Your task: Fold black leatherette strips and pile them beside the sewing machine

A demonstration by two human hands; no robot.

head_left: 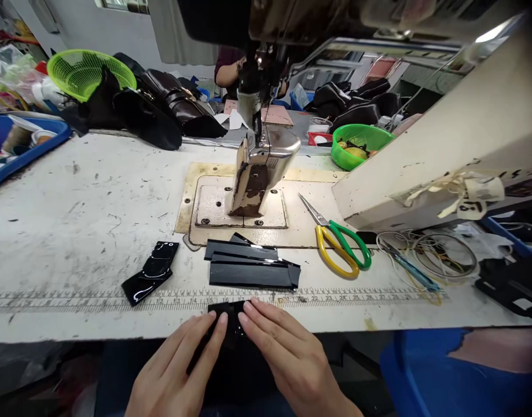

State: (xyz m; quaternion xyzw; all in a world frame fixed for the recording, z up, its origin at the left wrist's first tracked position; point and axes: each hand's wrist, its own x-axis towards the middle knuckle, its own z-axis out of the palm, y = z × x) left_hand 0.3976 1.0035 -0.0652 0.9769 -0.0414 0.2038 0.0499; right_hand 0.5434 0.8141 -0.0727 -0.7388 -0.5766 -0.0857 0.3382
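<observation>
At the table's front edge, my left hand [181,362] and my right hand [287,350] hold a small glossy black piece [231,310] of leather-like material between them. Fingertips of both hands press on its top face, while my thumbs are hidden. Just beyond it lies a stack of black strips [252,272], flat and overlapping. Two short glossy black pieces [150,272] rest one across the other to the left. A printed ruler scale [96,302] runs along the table between my hands and the strips.
A post-bed sewing machine [259,174] stands mid-table. Right of it lie yellow-and-green scissors [341,246], blue tweezers [413,269] and tangled thread [443,255]. Behind are a green bowl [356,139], black leather pieces [174,104] and another person's arm [228,75]. A blue tray [31,153] stands left.
</observation>
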